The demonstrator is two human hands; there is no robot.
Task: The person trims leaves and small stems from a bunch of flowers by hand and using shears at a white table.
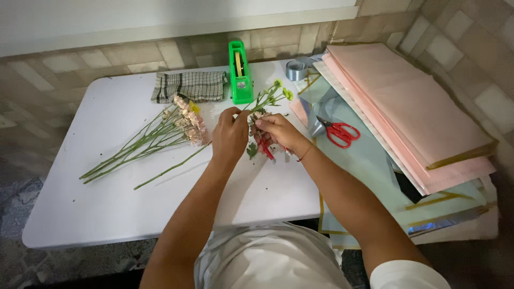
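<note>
At the middle of the white rectangular table, both hands meet over a small sprig of green button-headed flowers. The left hand is curled nearly closed, thumb and forefinger pinching the thin stem just below the blooms, seemingly to steady it. The right hand is also mostly closed, fingertips gathered on the lower stem and leaves, with a red-handled tool under its palm; whether it grips that tool I cannot tell. The sprig's long axis runs diagonally, heads pointing up and away to the right towards the green plastic tape dispenser, cut end down towards the person.

Just left lies a loose bunch of long-stemmed pale pink flowers, heads near the hands, stems trailing to the left edge, likely laid within easy reach. Red-handled scissors rest on stacked pink and pale blue wrapping sheets to the right; a checked folded cloth sits behind.
</note>
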